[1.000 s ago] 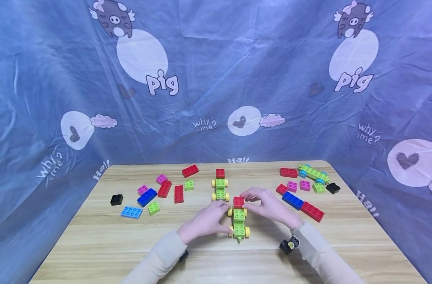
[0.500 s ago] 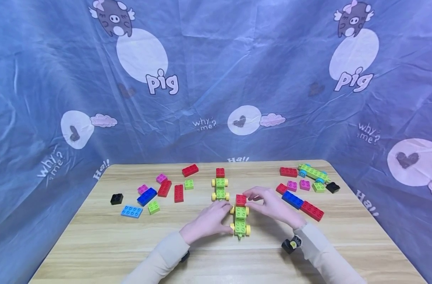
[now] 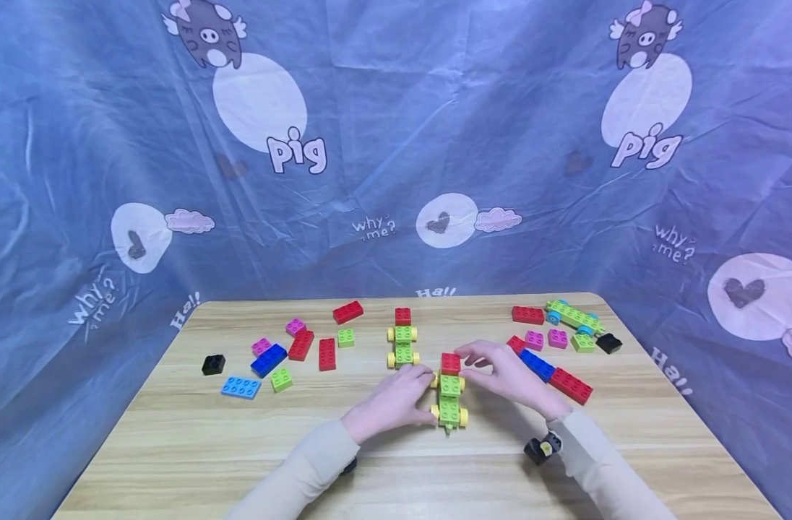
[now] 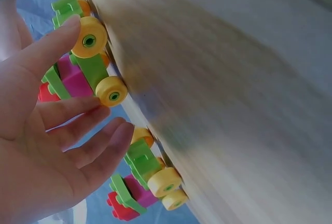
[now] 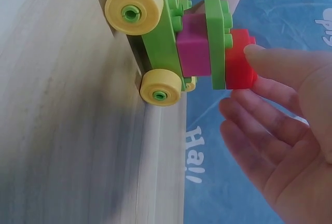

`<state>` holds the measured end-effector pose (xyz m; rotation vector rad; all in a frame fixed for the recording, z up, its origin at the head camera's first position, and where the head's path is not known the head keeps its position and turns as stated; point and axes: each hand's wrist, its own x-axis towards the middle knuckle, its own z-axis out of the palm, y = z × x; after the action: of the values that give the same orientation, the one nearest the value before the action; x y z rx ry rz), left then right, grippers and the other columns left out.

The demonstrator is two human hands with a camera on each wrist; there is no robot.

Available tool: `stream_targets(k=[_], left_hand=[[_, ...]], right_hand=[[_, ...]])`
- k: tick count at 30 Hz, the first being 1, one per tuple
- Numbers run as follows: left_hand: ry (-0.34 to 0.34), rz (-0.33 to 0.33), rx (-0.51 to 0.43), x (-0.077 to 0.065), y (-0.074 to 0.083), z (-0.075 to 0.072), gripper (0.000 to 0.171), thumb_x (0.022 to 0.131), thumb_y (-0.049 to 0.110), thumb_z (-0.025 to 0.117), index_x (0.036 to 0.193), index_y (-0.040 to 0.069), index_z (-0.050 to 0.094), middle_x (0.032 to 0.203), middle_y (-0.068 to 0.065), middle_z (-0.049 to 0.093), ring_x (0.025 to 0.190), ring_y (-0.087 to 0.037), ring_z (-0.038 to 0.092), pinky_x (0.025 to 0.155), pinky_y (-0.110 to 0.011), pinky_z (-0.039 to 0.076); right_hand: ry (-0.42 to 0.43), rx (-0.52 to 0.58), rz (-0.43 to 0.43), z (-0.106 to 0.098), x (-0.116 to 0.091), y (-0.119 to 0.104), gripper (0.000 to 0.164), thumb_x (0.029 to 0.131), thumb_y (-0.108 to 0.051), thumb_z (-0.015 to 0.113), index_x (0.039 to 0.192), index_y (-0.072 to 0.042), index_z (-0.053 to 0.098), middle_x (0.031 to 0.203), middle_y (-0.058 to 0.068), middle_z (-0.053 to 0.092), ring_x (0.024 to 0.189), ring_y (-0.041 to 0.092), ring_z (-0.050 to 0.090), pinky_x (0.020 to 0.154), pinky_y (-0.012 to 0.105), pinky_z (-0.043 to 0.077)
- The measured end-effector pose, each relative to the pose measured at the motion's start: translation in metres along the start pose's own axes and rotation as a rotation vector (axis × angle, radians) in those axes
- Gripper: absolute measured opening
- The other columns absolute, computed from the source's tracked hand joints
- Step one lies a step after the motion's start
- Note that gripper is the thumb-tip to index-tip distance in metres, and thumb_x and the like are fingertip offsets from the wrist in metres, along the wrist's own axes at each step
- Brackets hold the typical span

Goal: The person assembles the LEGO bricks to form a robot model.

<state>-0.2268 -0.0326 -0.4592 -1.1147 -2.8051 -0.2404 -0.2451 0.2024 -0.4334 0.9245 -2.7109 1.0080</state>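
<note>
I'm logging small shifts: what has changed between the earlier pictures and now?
The nearer green toy car moved right and slightly away, the left hand and right hand going with it. Nothing was let go: the right hand still pinches the car's red brick. The farther green toy car and loose bricks stayed put.

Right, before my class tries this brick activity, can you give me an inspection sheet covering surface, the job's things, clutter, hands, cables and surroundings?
Surface: wooden table, pale and grained.
Job's things: near car and far car, both green with yellow wheels; the near one carries a stack topped by a red brick.
Clutter: loose bricks on both sides; a green base with blue wheels at far right.
Hands: left hand touches the near car's wheels; right hand holds the red brick between thumb and finger.
Cables: nothing seen.
Surroundings: blue printed cloth behind and at the sides.
</note>
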Motion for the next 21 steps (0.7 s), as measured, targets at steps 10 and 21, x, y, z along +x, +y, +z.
stream_targets(k=[10, 21], left_hand=[[-0.014, -0.009, -0.001, 0.012, 0.003, 0.001, 0.072, 0.072, 0.053, 0.072, 0.125, 0.007, 0.056, 0.127, -0.002, 0.057, 0.115, -0.02, 0.055, 0.093, -0.035, 0.052], [-0.024, -0.006, 0.032, 0.028, 0.003, 0.003, 0.067, 0.072, 0.054, 0.072, 0.119, 0.008, 0.059, 0.123, -0.002, 0.058, 0.109, -0.016, 0.057, 0.089, -0.026, 0.053]], right_hand=[[0.045, -0.041, 0.015, -0.012, -0.011, 0.016, 0.033, 0.083, -0.019, 0.07, 0.115, -0.01, 0.063, 0.107, 0.007, 0.069, 0.09, 0.019, 0.066, 0.078, 0.037, 0.057], [0.103, -0.198, 0.056, -0.039, -0.03, 0.045, 0.032, 0.082, -0.015, 0.071, 0.111, -0.005, 0.064, 0.105, 0.01, 0.069, 0.09, 0.024, 0.068, 0.078, 0.037, 0.057]])
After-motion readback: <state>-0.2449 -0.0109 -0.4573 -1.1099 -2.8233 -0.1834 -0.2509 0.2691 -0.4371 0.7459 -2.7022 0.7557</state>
